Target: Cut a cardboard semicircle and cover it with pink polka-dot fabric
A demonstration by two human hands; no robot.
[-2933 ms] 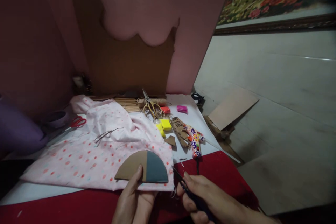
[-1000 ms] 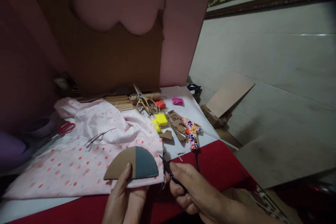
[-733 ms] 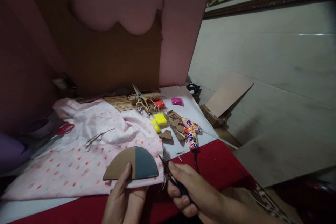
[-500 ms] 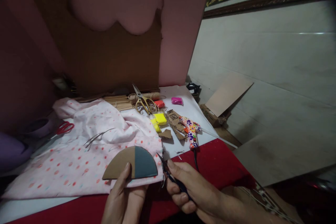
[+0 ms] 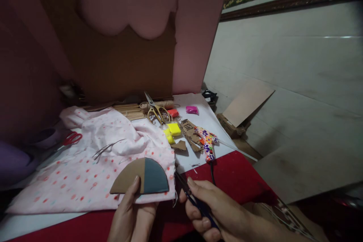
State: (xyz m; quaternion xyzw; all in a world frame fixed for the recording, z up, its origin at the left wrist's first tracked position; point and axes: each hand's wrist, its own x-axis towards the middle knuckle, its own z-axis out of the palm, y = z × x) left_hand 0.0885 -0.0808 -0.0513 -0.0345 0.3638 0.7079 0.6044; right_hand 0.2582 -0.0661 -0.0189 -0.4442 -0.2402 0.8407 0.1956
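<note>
My left hand (image 5: 134,208) holds a half-round piece of cardboard (image 5: 129,182) by its straight lower edge, thumb on its face and fingers behind. The right part of the piece is blue-grey, the rest bare brown. In my right hand (image 5: 208,206) is a slim, dark pointed tool with a dark blue handle (image 5: 202,210); its exact kind is unclear. Its tip points up and left, just right of the half-round piece and apart from it. Pink dotted cloth (image 5: 82,176) lies spread behind and below the left hand.
A flowered glue gun (image 5: 208,141) lies right of cardboard scraps (image 5: 191,134). Farther back are gold-handled scissors (image 5: 155,109), yellow packets (image 5: 173,128), a pink packet (image 5: 192,110) and thin sticks (image 5: 130,110). Red-handled scissors (image 5: 73,138) rest at left. A red cloth (image 5: 235,172) covers the front edge.
My right hand has shifted slightly right and down with the tool, widening the gap between its tip and the cardboard. My left hand keeps its hold, almost still.
</note>
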